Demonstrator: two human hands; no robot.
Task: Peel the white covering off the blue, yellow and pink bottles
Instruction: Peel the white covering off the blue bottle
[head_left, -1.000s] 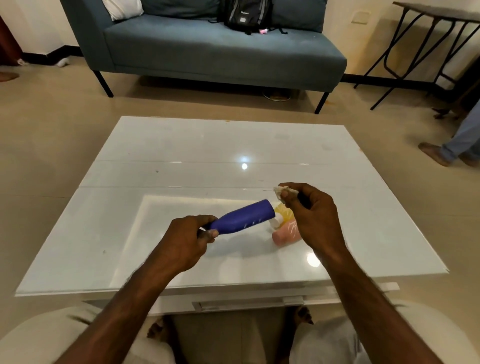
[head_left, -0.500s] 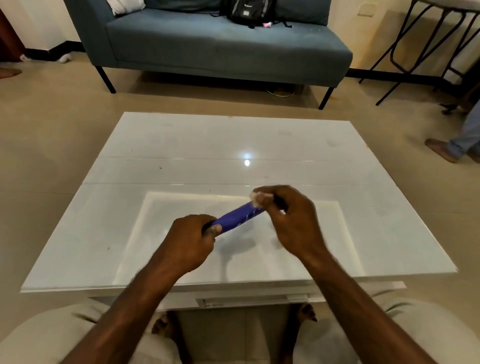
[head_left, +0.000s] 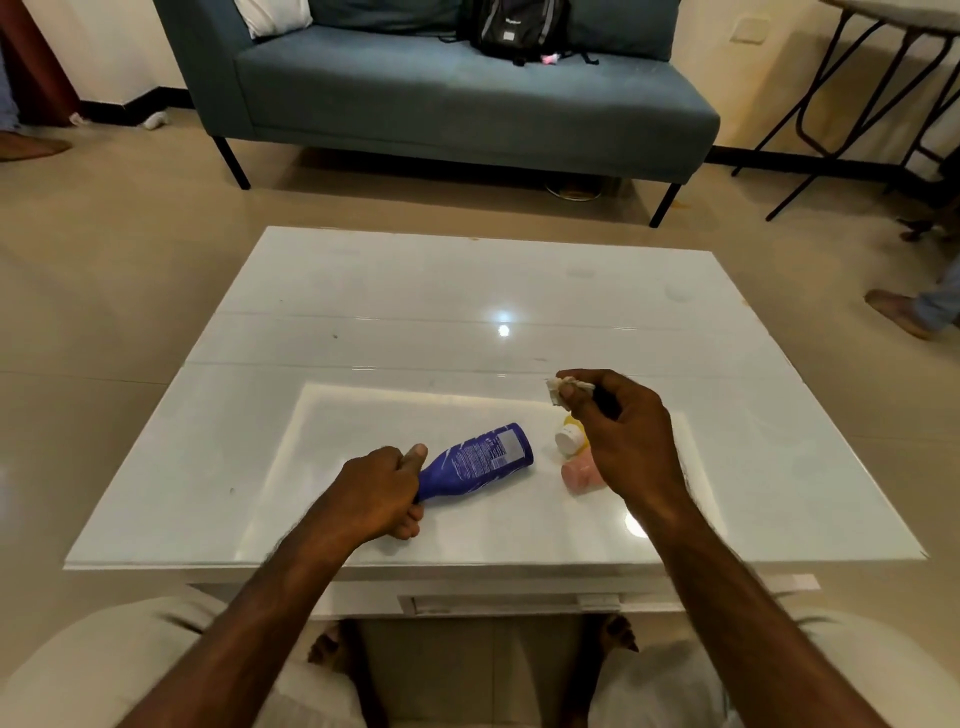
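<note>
The blue bottle (head_left: 475, 461) lies tilted low over the white table (head_left: 415, 312), printed label up. My left hand (head_left: 382, 491) is shut around its neck end. To its right, my right hand (head_left: 621, 441) is raised and pinches a small crumpled piece of white covering (head_left: 563, 388) between thumb and fingers. Beneath that hand lie the yellow bottle (head_left: 571, 439), its white cap facing me, and the pink bottle (head_left: 582, 475). Both are partly hidden by my right hand.
A blue-grey sofa (head_left: 467, 98) with a black backpack (head_left: 519, 26) stands beyond the table. A black-legged table (head_left: 857, 104) is at the far right. Another person's foot (head_left: 898, 314) rests on the floor at the right. My knees are under the table's near edge.
My right hand pulled away from the blue bottle's end, up and to the right, with the white piece in it. My left hand lowered the bottle toward the table.
</note>
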